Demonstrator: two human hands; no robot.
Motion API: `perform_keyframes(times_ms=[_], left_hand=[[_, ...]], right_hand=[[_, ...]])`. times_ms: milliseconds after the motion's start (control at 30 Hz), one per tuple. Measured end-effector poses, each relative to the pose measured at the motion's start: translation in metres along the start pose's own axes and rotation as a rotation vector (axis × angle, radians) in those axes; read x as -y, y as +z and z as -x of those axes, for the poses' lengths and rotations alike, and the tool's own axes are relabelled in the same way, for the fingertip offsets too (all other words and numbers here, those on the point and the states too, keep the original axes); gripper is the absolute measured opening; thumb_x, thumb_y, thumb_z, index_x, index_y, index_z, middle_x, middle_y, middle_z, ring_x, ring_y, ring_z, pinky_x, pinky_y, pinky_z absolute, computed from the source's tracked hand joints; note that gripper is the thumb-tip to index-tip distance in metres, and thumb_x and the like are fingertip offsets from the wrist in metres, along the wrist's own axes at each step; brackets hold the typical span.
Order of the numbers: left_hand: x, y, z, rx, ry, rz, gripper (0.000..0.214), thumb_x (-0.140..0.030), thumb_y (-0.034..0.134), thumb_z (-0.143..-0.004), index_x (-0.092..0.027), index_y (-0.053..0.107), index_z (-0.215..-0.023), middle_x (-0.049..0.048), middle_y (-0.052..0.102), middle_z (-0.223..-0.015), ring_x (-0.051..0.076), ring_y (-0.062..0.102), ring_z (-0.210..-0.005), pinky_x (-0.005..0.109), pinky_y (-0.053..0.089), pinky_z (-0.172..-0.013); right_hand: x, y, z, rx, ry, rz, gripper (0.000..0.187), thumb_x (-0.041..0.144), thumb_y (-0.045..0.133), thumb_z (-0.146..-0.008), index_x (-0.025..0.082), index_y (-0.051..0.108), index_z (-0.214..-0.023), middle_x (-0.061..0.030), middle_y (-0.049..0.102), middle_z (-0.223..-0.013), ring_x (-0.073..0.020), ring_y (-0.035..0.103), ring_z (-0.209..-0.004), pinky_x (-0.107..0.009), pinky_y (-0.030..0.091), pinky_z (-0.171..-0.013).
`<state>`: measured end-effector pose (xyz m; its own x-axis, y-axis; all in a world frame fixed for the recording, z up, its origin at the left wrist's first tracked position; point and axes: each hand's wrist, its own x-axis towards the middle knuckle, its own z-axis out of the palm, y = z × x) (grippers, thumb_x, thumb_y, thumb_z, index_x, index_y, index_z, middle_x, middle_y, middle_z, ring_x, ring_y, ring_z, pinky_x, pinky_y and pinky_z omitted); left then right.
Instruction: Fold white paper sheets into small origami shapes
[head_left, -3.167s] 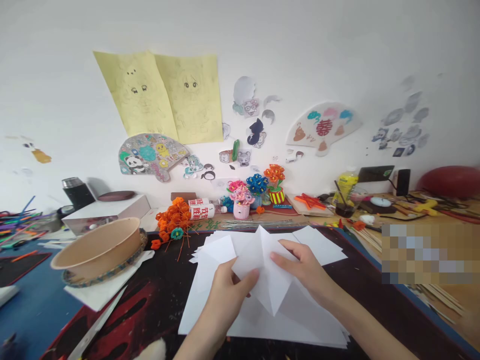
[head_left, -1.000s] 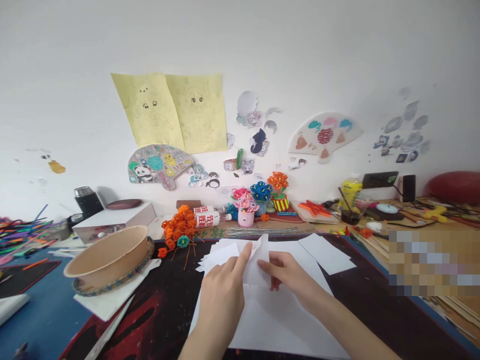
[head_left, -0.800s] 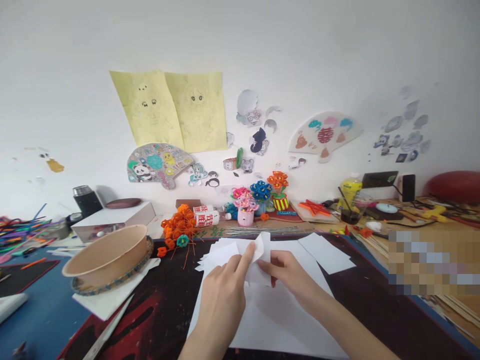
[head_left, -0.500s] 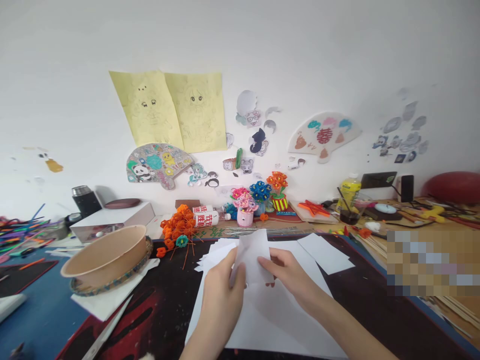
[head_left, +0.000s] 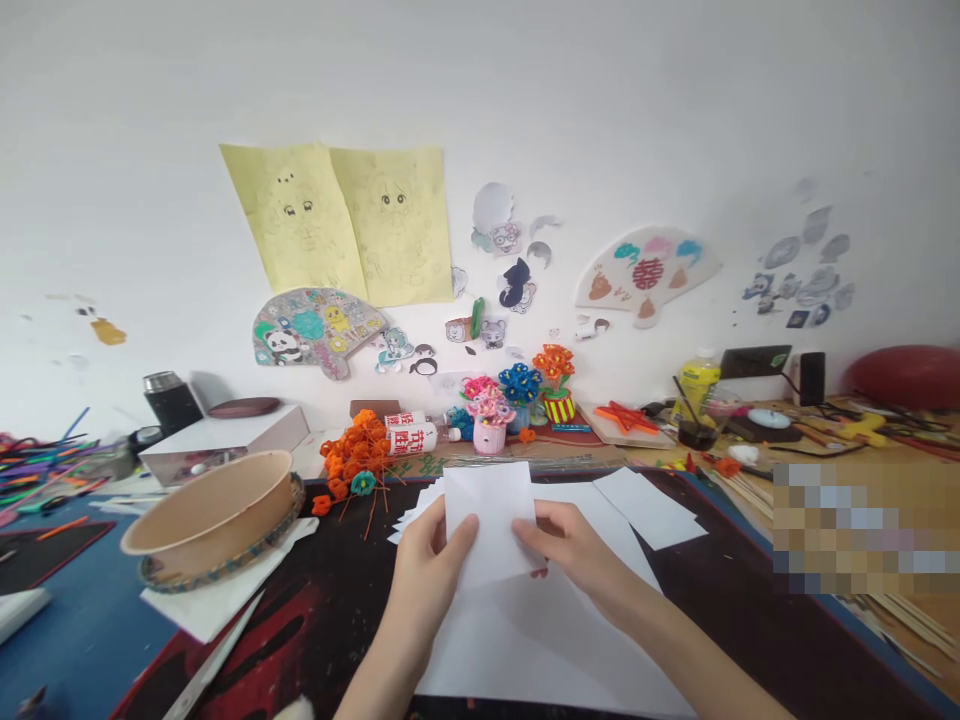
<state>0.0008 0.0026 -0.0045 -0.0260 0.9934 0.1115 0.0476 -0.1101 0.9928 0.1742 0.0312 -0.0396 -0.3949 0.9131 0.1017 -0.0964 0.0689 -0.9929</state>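
Note:
A small white sheet of paper (head_left: 491, 510) stands tilted up between my hands. My left hand (head_left: 431, 560) pinches its left edge, thumb in front and fingers behind. On the right edge, my right hand (head_left: 566, 540) holds it the same way, thumb on the front face. Below lies a large white sheet (head_left: 555, 640) on the dark mat. Small brown marks (head_left: 539, 573) show on it just under the held paper. Part of the large sheet is hidden by my hands and the small paper.
Loose white papers (head_left: 649, 507) lie behind my right hand. Orange pipe-cleaner flowers (head_left: 360, 450) and small flower pots (head_left: 490, 432) stand along the back. To the left are a round tan basin (head_left: 210, 510) and scissors (head_left: 214, 660). Wooden sticks (head_left: 911, 630) lie at right.
The held paper has opened out wider and now faces me flat. My left hand has shifted left with its edge; my right hand has barely moved.

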Motion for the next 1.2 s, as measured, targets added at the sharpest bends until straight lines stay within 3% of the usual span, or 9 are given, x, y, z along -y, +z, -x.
perform_keyframes(times_ms=[267, 833, 1000, 1200], left_hand=[[0.004, 0.005, 0.001, -0.029, -0.052, 0.027, 0.036, -0.037, 0.07, -0.071, -0.012, 0.071, -0.097, 0.0085, 0.074, -0.084, 0.025, 0.065, -0.075, 0.029, 0.05, -0.063], [0.0, 0.005, 0.001, -0.054, -0.138, 0.045, 0.041, -0.043, 0.069, -0.072, -0.01, 0.072, -0.097, 0.011, 0.074, -0.085, 0.025, 0.065, -0.076, 0.03, 0.05, -0.064], [0.0, 0.006, 0.002, -0.085, -0.123, 0.039, 0.041, -0.044, 0.067, -0.074, -0.01, 0.071, -0.096, 0.0102, 0.074, -0.081, 0.022, 0.064, -0.067, 0.027, 0.048, -0.058], [0.002, 0.002, 0.002, -0.112, -0.081, -0.02, 0.037, -0.044, 0.071, -0.07, -0.011, 0.073, -0.088, 0.0102, 0.074, -0.083, 0.022, 0.063, -0.066, 0.026, 0.047, -0.053]], right_hand=[[-0.002, -0.001, -0.002, -0.004, -0.005, 0.026, 0.042, 0.055, 0.064, -0.08, 0.014, 0.063, -0.074, -0.0015, 0.055, -0.065, -0.013, 0.049, -0.059, -0.025, 0.038, -0.054], [0.009, 0.003, 0.004, 0.029, -0.003, -0.053, 0.039, 0.052, 0.066, -0.079, 0.013, 0.064, -0.079, -0.0004, 0.054, -0.068, -0.0116, 0.047, -0.06, -0.024, 0.037, -0.054], [0.01, 0.004, 0.004, 0.097, -0.01, -0.061, 0.04, 0.052, 0.068, -0.078, 0.013, 0.065, -0.085, -0.002, 0.057, -0.071, -0.0124, 0.049, -0.061, -0.025, 0.04, -0.055], [0.008, 0.002, 0.004, 0.108, 0.009, -0.095, 0.04, 0.051, 0.073, -0.073, 0.012, 0.066, -0.078, -0.0014, 0.058, -0.067, -0.0113, 0.049, -0.058, -0.024, 0.039, -0.054]])
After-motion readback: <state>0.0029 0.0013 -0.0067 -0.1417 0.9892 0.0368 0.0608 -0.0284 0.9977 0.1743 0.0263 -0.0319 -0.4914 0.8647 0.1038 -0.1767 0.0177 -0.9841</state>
